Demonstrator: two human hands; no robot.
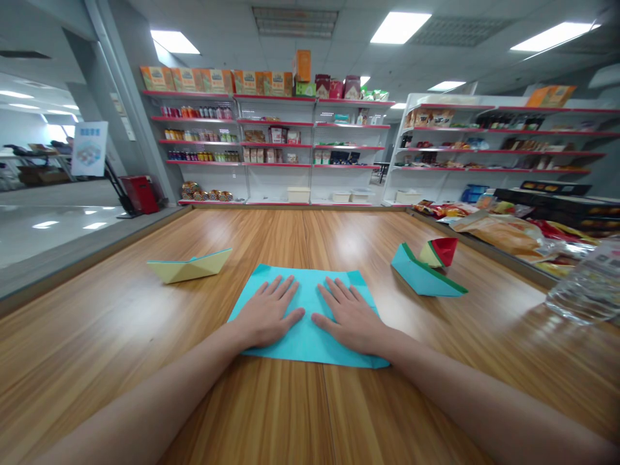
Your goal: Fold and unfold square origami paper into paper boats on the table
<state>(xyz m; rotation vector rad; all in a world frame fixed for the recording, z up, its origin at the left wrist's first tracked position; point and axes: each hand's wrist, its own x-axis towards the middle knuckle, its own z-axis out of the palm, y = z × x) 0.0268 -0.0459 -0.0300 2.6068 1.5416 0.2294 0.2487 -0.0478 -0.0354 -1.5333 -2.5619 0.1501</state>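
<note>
A sheet of light blue paper (310, 345) lies on the wooden table in front of me, with its far corners folded in. Flat on its left half rests my left hand (268, 312), fingers spread and pointing away from me. My right hand (349, 315) presses the right half in the same way, its thumb close to the left thumb. Both palms hide part of the sheet. A yellow paper boat (196, 268) with a blue edge stands to the left. On the right are a blue paper boat (426, 276) with a green edge and a smaller red and yellow folded paper piece (440, 252).
Snack packets (508, 236) and black boxes (562, 203) are piled beyond the table's raised right edge. A clear plastic bottle (588, 287) lies at the far right. Stocked shelves (276, 123) stand behind the table. A red box (140, 194) is on the floor at left.
</note>
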